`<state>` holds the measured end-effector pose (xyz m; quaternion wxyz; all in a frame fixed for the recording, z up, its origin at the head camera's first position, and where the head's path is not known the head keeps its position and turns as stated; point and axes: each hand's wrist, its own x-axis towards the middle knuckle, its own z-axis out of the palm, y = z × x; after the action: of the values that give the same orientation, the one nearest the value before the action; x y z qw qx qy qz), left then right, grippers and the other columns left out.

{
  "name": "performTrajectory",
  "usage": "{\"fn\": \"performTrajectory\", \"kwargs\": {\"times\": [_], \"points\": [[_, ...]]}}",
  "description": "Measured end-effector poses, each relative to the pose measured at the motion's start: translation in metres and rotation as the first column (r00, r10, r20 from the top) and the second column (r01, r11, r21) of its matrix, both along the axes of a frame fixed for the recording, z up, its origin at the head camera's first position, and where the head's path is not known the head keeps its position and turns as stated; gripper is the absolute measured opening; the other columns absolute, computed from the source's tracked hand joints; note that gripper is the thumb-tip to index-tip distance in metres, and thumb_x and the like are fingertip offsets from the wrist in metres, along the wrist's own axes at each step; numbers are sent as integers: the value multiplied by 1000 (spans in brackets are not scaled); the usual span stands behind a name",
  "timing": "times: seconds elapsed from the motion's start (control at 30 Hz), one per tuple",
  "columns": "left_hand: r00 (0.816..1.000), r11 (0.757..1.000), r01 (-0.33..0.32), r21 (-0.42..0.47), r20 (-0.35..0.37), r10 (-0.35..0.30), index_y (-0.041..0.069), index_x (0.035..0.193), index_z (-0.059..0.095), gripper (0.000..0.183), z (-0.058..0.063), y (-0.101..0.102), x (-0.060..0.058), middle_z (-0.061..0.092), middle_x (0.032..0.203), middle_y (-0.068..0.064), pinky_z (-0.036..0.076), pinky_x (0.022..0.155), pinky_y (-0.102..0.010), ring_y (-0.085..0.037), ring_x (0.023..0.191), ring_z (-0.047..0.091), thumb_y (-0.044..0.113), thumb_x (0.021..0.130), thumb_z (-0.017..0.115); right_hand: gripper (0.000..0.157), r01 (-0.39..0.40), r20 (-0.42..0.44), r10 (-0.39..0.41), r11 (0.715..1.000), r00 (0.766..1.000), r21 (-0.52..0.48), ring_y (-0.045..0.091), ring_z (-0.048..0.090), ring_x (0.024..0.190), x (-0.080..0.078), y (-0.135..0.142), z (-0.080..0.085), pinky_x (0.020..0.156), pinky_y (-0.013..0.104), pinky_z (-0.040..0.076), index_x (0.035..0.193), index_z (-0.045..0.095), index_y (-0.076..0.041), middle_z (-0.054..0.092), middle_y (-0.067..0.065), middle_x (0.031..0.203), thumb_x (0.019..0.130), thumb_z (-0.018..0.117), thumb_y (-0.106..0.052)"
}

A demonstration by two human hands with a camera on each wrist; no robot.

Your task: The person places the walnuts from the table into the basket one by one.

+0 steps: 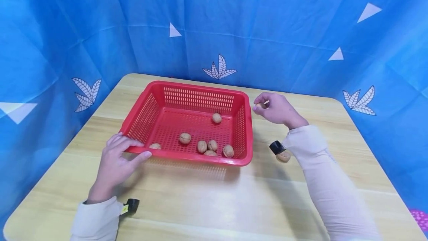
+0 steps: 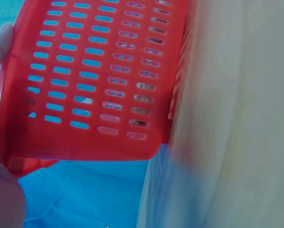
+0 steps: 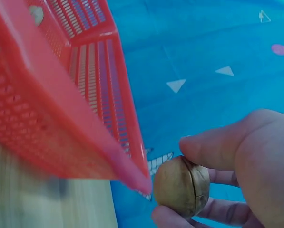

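A red plastic basket (image 1: 249, 133) with slotted walls stands on the table, several walnuts (image 1: 185, 138) lying on its floor. At its near left corner my left hand (image 1: 115, 164) grips the rim, the thumb along the near side. In the left wrist view the slotted basket wall (image 2: 89, 145) fills much of the picture, with parts of the hand at the left edge. Just outside the basket's right rim, my right hand (image 1: 280, 110) pinches one walnut (image 3: 177, 185) between thumb and fingers. Another walnut (image 1: 284, 156) rests on the table below the right wrist, partly covered by the wrist camera.
The pale wooden table (image 1: 207, 203) has rounded corners. A blue patterned cloth (image 1: 284, 29) hangs behind it and at both sides. Black wrist cameras (image 1: 133, 206) stick out from both sleeves. Something pink with dots (image 1: 419, 218) shows at the far right edge.
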<state>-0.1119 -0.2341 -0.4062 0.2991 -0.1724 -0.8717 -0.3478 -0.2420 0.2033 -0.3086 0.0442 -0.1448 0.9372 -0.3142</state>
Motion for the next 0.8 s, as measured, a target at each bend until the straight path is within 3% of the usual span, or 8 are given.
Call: {"fn": "performTrajectory", "kwargs": {"times": [0.13, 0.3, 0.57, 0.8], "points": [[1000, 1000, -1, -11, 6, 1, 7, 87, 69, 32, 0, -2, 1, 70, 88, -10, 33, 97, -42, -25, 92, 55, 14, 62, 88, 22, 12, 4, -11, 999, 1000, -36, 28, 61, 89, 2, -10, 0, 72, 37, 50, 108, 64, -5, 60, 10, 92, 92, 64, -20], [1000, 1000, -15, -18, 2, 15, 9, 86, 69, 32, -2, -4, 6, 70, 86, -8, 32, 97, -36, -21, 91, 53, 15, 61, 89, 22, -28, 22, 29, 999, 999, -44, 27, 61, 91, 2, -23, -1, 72, 36, 53, 107, 65, -6, 62, 9, 98, 92, 65, -21], [1000, 1000, -12, 4, 14, 12, 6, 87, 70, 33, -1, -1, 1, 71, 90, -11, 34, 94, -42, -22, 94, 54, 12, 60, 89, 26, -67, 4, 67, 997, 998, -26, 26, 62, 91, -2, -37, 5, 72, 36, 54, 111, 65, -4, 62, 10, 107, 91, 67, -21], [1000, 1000, -9, 3, 11, 9, 6, 88, 70, 34, 0, 1, -1, 71, 91, -12, 34, 94, -39, -26, 94, 56, 13, 61, 89, 27, -103, -7, 103, 995, 995, 3, 26, 57, 85, -5, -50, 2, 73, 36, 50, 111, 65, -5, 63, 10, 100, 90, 69, -21]]}}
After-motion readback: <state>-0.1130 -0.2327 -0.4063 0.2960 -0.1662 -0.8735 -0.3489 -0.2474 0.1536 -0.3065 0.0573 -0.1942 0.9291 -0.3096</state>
